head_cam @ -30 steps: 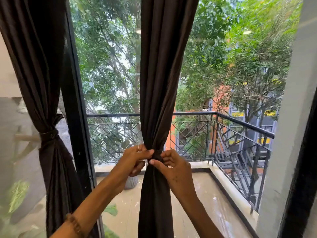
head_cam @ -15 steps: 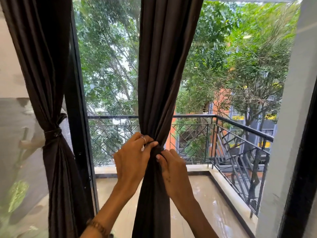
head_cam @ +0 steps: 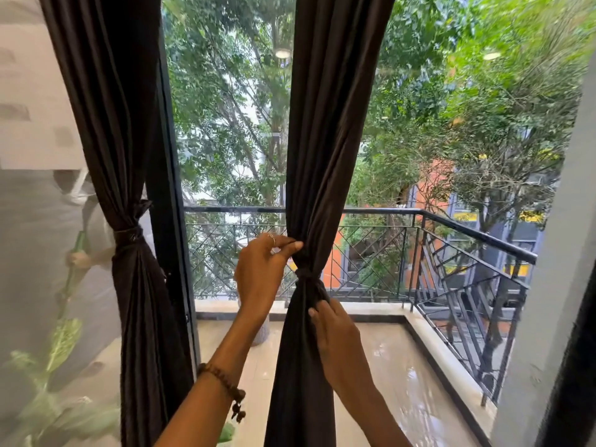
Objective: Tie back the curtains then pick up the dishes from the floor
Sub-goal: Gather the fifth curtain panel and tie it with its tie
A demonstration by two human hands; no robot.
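A dark brown curtain (head_cam: 325,124) hangs in the middle of the glass door, cinched by a tie-back (head_cam: 308,276) of the same cloth. My left hand (head_cam: 263,274) pinches a fold of the curtain just above the tie. Just below the tie, my right hand (head_cam: 335,333) grips the gathered cloth. A second dark curtain (head_cam: 113,124) at the left is bound with its own tie (head_cam: 127,233). No dishes are in view.
A black door frame (head_cam: 167,221) stands between the two curtains. Behind the glass lies a wet tiled balcony (head_cam: 396,366) with a black metal railing (head_cam: 451,227) and trees beyond. A grey wall (head_cam: 548,317) rises at the right. The left glass reflects a person with a green tool.
My left hand has risen from the tie to pinch the cloth above it. My right hand has dropped below the tie. The view has moved closer to the curtain.
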